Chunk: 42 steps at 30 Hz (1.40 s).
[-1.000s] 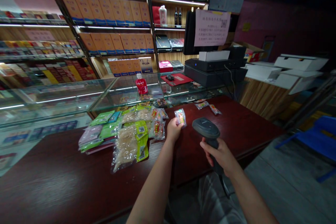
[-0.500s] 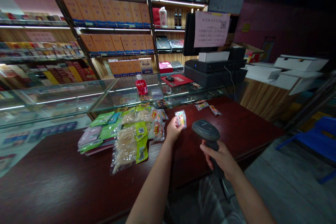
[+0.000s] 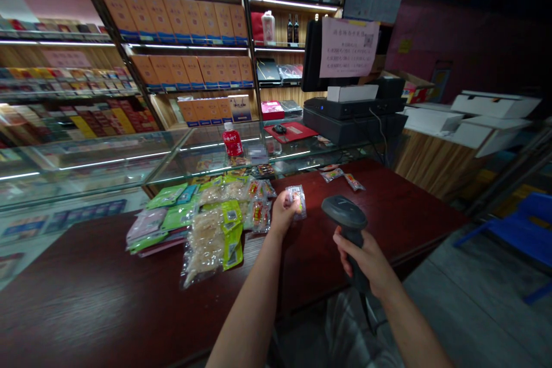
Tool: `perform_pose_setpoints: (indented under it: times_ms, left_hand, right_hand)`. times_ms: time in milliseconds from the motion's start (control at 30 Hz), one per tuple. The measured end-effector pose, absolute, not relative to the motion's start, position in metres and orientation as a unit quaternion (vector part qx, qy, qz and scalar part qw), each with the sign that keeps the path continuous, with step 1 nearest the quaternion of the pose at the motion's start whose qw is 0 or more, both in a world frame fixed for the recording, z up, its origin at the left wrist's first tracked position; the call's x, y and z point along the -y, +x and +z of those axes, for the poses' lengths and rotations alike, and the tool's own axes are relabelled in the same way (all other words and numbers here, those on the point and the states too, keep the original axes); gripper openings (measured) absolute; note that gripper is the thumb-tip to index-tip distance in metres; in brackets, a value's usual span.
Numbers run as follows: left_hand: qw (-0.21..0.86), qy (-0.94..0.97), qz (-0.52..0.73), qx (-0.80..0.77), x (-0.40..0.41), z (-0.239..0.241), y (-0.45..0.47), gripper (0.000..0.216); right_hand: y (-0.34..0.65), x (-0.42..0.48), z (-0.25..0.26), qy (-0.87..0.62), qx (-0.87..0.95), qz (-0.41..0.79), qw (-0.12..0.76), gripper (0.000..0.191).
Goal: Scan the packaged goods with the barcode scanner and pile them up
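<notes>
Pinched in my left hand (image 3: 282,211) is a small shiny snack packet (image 3: 297,200), held over the dark red-brown table (image 3: 314,264). My right hand (image 3: 366,261) is wrapped round the handle of a black barcode scanner (image 3: 345,213), its head tilted toward the packet but apart from it. A cable hangs from the handle's lower end. Left of my left hand lie small snack packets (image 3: 260,214) with red lettering and larger clear bags of pale food (image 3: 204,241). Farther left is a pile of green and pink packets (image 3: 166,215). Two small packets (image 3: 353,181) lie beyond the scanner.
A glass display counter (image 3: 172,152) borders the table's far side, with a red bottle (image 3: 233,142) on it. A monitor (image 3: 311,57) and a black cash drawer (image 3: 349,123) stand at the back right. A blue chair (image 3: 526,224) is at the right.
The packet in my left hand has turned, showing a paler printed face, and sits slightly lower. My right hand with the scanner has shifted a little to the right.
</notes>
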<state>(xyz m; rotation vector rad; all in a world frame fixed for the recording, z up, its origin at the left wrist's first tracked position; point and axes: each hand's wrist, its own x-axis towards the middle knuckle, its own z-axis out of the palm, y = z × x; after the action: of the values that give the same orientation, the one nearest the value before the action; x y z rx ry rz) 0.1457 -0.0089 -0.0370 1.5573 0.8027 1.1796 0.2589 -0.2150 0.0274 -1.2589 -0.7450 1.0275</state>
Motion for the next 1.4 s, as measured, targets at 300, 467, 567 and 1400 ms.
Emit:
perform_pose_setpoints:
  times_ms: [300,467,567,1400]
  left_hand:
    - [0.575,0.574,0.504,-0.292,0.006,-0.043,0.142,0.042]
    - [0.595,0.553,0.511,-0.281,0.005,-0.044,0.142,0.038]
    - [0.614,0.54,0.503,-0.282,0.005,-0.043,0.142,0.037]
    - [0.6,0.563,0.481,-0.303,0.013,-0.031,0.143,0.031]
  right_hand:
    - [0.253,0.213,0.027,-0.547,0.346,0.455,0.612,0.042]
    - [0.25,0.21,0.024,-0.55,0.354,0.456,0.603,0.04]
    - [0.247,0.208,0.023,-0.552,0.359,0.451,0.603,0.041]
    - [0.242,0.206,0.024,-0.523,0.324,0.505,0.605,0.04]
